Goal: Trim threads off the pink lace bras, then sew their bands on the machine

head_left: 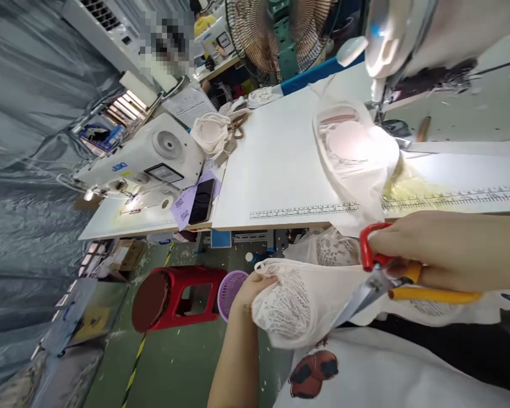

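My left hand [255, 286] is closed on the edge of a white lace bra [283, 309], its fingers curled over the cup's upper rim. In my right hand [425, 243] are scissors [368, 293] with red and yellow handles. Their blades point down and left, against the bra's white fabric; whether the tips touch it I cannot tell. More lace and white fabric runs under my right hand toward the right. Above, another white bra part with a smooth cup [348, 139] lies on the table by the sewing machine's needle and hangs over the front edge.
The white table [272, 170] has a ruler strip along its front edge. A sewing machine head [403, 39] stands at upper right, another machine [153, 158] at left. Nearby are a phone [202, 200], a beige bra [212, 133], a fan [280, 34], a red stool [176, 297] and a purple basket [230, 289].
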Tool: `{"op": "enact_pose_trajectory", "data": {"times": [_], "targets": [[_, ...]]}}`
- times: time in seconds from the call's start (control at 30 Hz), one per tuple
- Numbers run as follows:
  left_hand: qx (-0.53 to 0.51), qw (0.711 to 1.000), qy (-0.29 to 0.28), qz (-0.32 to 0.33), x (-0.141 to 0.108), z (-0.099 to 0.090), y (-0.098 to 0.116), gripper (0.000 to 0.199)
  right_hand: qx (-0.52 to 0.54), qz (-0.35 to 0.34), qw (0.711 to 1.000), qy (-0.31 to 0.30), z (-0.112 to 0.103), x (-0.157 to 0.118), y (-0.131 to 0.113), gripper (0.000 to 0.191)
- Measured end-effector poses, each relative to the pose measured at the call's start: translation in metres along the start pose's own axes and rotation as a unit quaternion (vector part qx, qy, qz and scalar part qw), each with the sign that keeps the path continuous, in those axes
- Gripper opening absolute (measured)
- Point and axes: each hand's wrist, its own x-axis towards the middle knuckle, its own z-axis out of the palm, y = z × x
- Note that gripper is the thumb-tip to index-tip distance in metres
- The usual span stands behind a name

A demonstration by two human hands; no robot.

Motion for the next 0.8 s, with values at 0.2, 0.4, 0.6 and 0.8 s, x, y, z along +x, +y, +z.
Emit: {"op": "enact_pose_trajectory", "data": {"times": [0.2,0.4,0.6,0.8], "targets": [[0.307,0.923,-0.048,0.227,-0.02,0.055,0.024,0.032,-0.009,-0.061,0.99,-0.123,-0.002,0.035,-0.025,0.022],[0.326,0.903,-0.144,0.241,-0.048,0.105,0.019,0.012,0.009,-0.097,0.991,-0.09,-0.02,0.051,-0.015,0.017],[0.277,0.938,-0.107,0.177,-0.03,0.096,0.012,0.019,0.03,-0.048,0.998,-0.016,-0.033,0.054,0.014,0.015],[0.294,0.902,-0.081,0.305,-0.026,0.096,0.014,0.023,0.038,-0.067,0.997,-0.02,-0.037,0.058,0.012,0.014]]}}
